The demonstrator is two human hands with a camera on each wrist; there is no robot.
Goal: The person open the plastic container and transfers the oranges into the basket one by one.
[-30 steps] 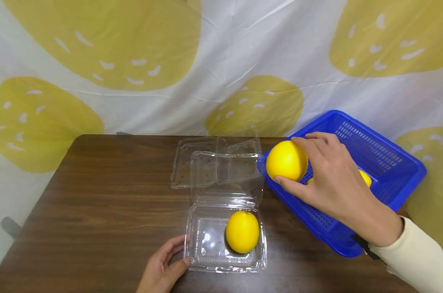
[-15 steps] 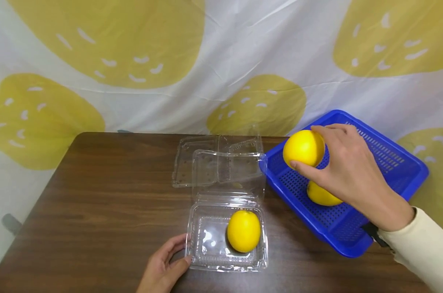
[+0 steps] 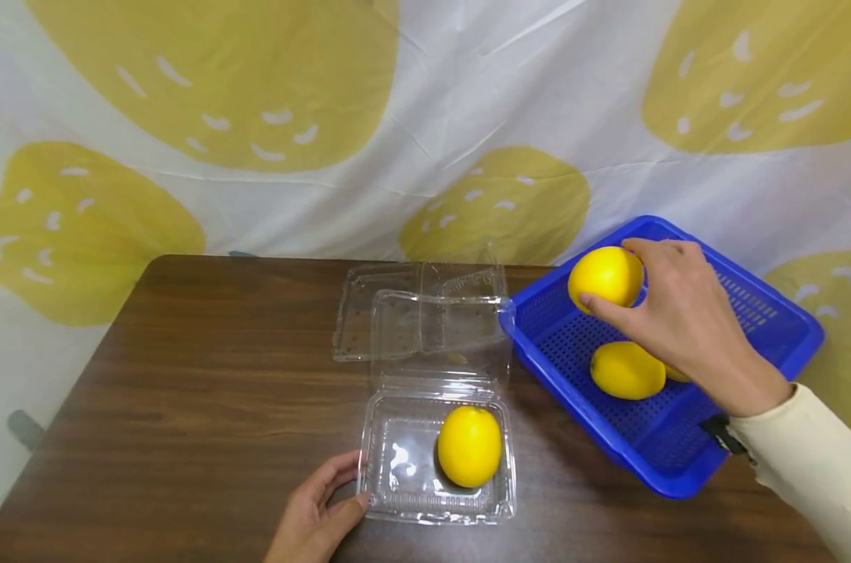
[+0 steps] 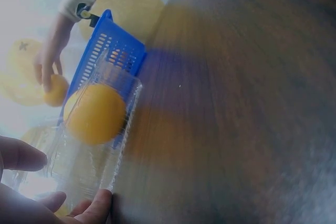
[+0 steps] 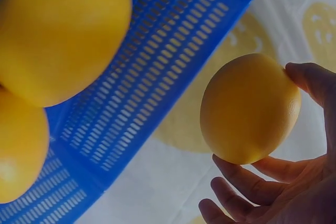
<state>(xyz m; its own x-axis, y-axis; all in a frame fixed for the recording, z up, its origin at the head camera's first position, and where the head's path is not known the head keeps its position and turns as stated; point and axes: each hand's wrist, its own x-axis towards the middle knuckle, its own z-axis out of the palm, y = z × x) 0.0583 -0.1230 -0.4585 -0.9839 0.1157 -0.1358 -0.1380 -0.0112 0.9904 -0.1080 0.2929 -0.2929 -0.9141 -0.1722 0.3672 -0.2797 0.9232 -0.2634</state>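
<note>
My right hand (image 3: 686, 305) pinches a smooth, rounded yellow fruit (image 3: 605, 277) between thumb and fingers, held up over the blue basket (image 3: 573, 391). In the right wrist view the held fruit (image 5: 249, 108) looks egg-shaped, with the thumb on one side and fingertips on the other. With its left hand (image 3: 320, 504) at the near left corner, the person grips a clear plastic clamshell box (image 3: 397, 500), thumb over the rim. Its lid stands raised at the back. One yellow fruit (image 3: 469, 447) sits in the right half of the box. Another yellow fruit (image 3: 627, 370) lies in the basket.
A second clear plastic box (image 3: 376, 313) lies behind the raised lid, near the table's back edge. More yellow fruit (image 5: 18, 145) shows in the basket, partly hidden by the right arm in the head view. A fruit-print cloth (image 3: 292, 211) hangs behind the brown table (image 3: 207, 407).
My right hand has moved right and slightly up with the yellow fruit, further over the basket, uncovering the fruit lying there. My left hand stays on the box.
</note>
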